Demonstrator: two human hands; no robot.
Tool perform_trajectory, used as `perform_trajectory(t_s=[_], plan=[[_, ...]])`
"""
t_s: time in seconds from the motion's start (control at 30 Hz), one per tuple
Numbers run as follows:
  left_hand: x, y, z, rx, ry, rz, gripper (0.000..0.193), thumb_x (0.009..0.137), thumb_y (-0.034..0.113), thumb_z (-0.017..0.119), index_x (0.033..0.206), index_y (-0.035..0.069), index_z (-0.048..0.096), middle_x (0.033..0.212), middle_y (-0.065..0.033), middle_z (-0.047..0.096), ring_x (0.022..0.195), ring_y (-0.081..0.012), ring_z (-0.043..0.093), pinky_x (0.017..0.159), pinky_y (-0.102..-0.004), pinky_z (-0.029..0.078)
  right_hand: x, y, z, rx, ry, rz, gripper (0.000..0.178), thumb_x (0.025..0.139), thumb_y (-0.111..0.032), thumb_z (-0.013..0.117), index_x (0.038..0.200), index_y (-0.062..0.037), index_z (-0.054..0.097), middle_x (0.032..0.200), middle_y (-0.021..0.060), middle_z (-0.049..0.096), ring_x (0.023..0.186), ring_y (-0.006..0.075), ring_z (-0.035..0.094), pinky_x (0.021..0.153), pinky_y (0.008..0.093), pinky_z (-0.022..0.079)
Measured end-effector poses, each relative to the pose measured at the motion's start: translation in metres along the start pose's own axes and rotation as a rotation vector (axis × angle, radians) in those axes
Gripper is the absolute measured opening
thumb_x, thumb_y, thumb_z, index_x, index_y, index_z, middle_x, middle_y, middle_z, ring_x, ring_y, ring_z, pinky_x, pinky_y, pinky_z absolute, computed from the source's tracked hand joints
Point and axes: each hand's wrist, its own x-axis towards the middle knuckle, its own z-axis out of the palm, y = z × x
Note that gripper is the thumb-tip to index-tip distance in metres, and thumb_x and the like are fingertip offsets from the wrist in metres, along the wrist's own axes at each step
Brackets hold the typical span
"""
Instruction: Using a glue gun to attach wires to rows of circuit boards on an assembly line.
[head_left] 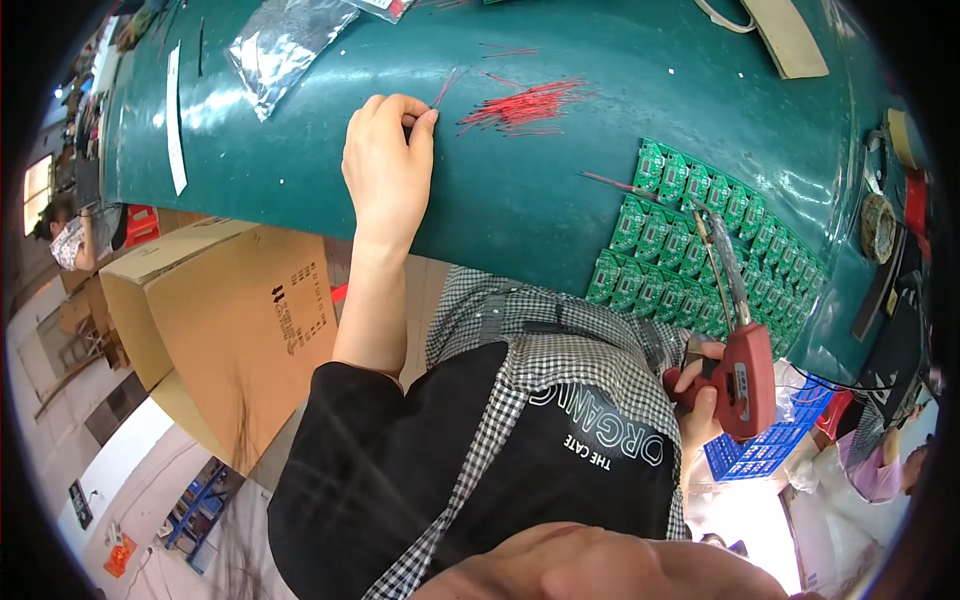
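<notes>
My left hand (388, 165) is over the green table, thumb and fingertips pinched on a thin red wire (446, 88). Just right of it lies a loose pile of short red wires (528, 106). In my right hand (702, 400) is a red-handled soldering gun (748, 375), its long metal tip pointing away from me over the green circuit boards (675, 235). These boards are laid in several rows at the table's near right. One red wire (610, 181) sticks out to the left from the far row, near the tip.
A clear plastic bag (285, 50) and a white strip (175, 120) lie at the table's far left. Tape rolls (878, 222) stand along the right edge. Below the table are a cardboard box (235, 320) and a blue crate (765, 447). Other people sit at both sides.
</notes>
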Motion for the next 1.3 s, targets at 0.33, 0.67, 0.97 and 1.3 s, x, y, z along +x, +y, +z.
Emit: perform_trajectory(t_s=[0.33,0.67,0.97,1.3], plan=[[0.010,-0.005,-0.011,-0.208,-0.091,-0.049,0.009,0.076,0.008,0.061,0.075,-0.001,0.059,0.067,-0.0058,0.057,0.063,-0.0149,0.054,0.059,-0.0275,0.044,-0.001,0.003,-0.001,0.053,0.030,-0.015,0.056,0.076,-0.034,0.063,0.112,0.0034,0.042,0.099,0.0151,0.053,0.053,0.0133,0.051,0.049,0.0238,0.044],[0.017,-0.004,-0.031,-0.641,-0.523,-0.208,0.012,0.079,0.004,0.060,0.087,-0.004,0.062,0.078,-0.0039,0.061,0.071,-0.0082,0.055,0.068,-0.0207,0.045,-0.004,0.012,-0.011,0.057,-0.002,-0.006,0.058,0.077,-0.034,0.064,0.114,0.0033,0.041,0.102,0.0160,0.053,0.056,0.0135,0.051,0.052,0.0250,0.045],[-0.016,0.093,0.016,-0.577,-0.581,0.199,0.008,0.075,0.003,0.059,0.082,-0.002,0.059,0.069,-0.0066,0.056,0.059,-0.0123,0.051,0.056,-0.0243,0.042,-0.002,0.006,-0.008,0.212,-0.078,0.046,0.055,0.078,-0.018,0.061,0.123,0.0008,0.037,0.108,0.0176,0.052,0.061,0.0139,0.051,0.058,0.0262,0.044],[-0.016,0.115,0.041,-0.301,-0.500,0.544,0.007,0.072,0.007,0.060,0.072,0.003,0.054,0.078,-0.0083,0.048,0.079,-0.0259,0.047,0.072,-0.0354,0.039,-0.002,0.005,-0.016,0.206,-0.094,0.088,0.056,0.078,-0.021,0.063,0.123,0.0007,0.038,0.111,0.0173,0.051,0.064,0.0128,0.051,0.057,0.0234,0.043]])
